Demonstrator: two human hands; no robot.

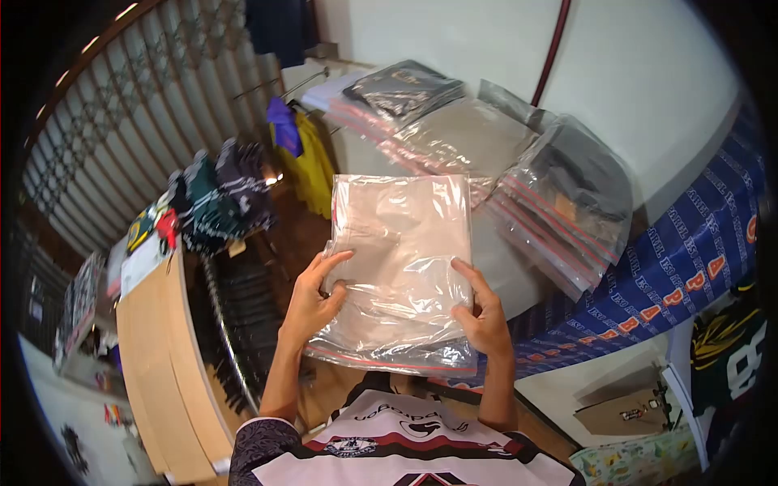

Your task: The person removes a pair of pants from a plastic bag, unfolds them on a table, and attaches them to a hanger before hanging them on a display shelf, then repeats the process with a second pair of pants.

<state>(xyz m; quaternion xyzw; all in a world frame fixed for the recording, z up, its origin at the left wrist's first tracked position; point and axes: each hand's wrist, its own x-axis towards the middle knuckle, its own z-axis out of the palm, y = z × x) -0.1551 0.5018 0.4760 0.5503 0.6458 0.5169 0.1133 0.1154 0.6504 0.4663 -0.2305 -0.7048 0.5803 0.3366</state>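
Observation:
A clear plastic bag (pixel 397 275) with a light pinkish folded item inside is held up in front of my body, its red-edged strip at the lower end near my shirt. My left hand (pixel 320 296) grips the bag's left edge, thumb and forefinger lying on its face. On the right edge, my right hand (pixel 480 308) pinches the bag in the same way. Beyond it, a dark packed garment (pixel 405 89), a clear bag (pixel 470 134) and a stack of bagged dark garments (pixel 579 182) lie on the white table (pixel 519 259).
A blue lettered banner (pixel 689 243) hangs along the table's right side. To the left stand a wooden counter (pixel 162 356), a rack of dark clothes (pixel 215 194) and a yellow garment (pixel 308 162). A dark green jersey (pixel 729 348) is at the far right.

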